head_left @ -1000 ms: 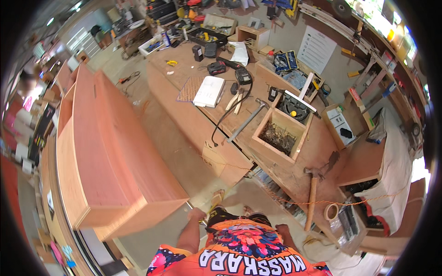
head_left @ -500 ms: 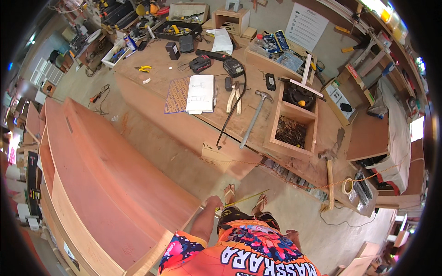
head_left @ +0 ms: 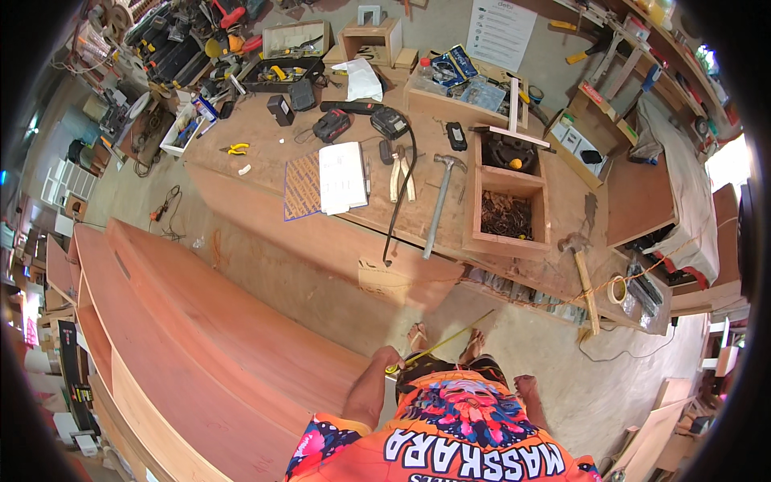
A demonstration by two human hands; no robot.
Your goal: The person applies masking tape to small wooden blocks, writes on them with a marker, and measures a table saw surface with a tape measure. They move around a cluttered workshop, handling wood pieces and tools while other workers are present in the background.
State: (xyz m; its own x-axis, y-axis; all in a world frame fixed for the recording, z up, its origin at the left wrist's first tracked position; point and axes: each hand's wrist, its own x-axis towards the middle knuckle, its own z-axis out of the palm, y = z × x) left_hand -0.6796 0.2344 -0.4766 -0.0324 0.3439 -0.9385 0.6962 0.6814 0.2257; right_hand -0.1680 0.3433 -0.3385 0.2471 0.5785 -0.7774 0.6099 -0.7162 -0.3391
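Head view, looking down past orange printed shirt (head_left: 450, 438) to sandalled feet on concrete floor (head_left: 337, 297).

Left hand (head_left: 391, 359) low at left hip, closed round case of yellow tape measure (head_left: 393, 370). Blade (head_left: 450, 336) run out from case, up and to the right, tip in air near the feet, short of the workbench (head_left: 265, 136). Long axis diagonal: lower left at hand, upper right at free end. Slight bow along it; hook end too small to make out.

Right hand (head_left: 526, 386) by right hip, apart from the tape, touching nothing visible. Fingers not resolved; whether clenched or loose cannot be told.

Large plywood cabinet carcass (head_left: 201, 353) lying on its side just left of the body, open face up, near edge close to left forearm.

Workbench ahead, cluttered: claw hammer (head_left: 440, 201), notebook (head_left: 343, 177), pincers (head_left: 400, 173), open wooden box (head_left: 506, 213) of fasteners. Second hammer (head_left: 580, 273) leaning off the bench's right end, beside a tape roll (head_left: 617, 287).

Risks, as judged. Unsupported blade likely to buckle and drop if run out further, reading lost. Sudden recoil could whip the blade edge across left fingers or bare toes. Feet in open sandals near the leaning hammer and a dark cable (head_left: 397, 209) hanging off the bench edge: a snag or knock could bring something down.
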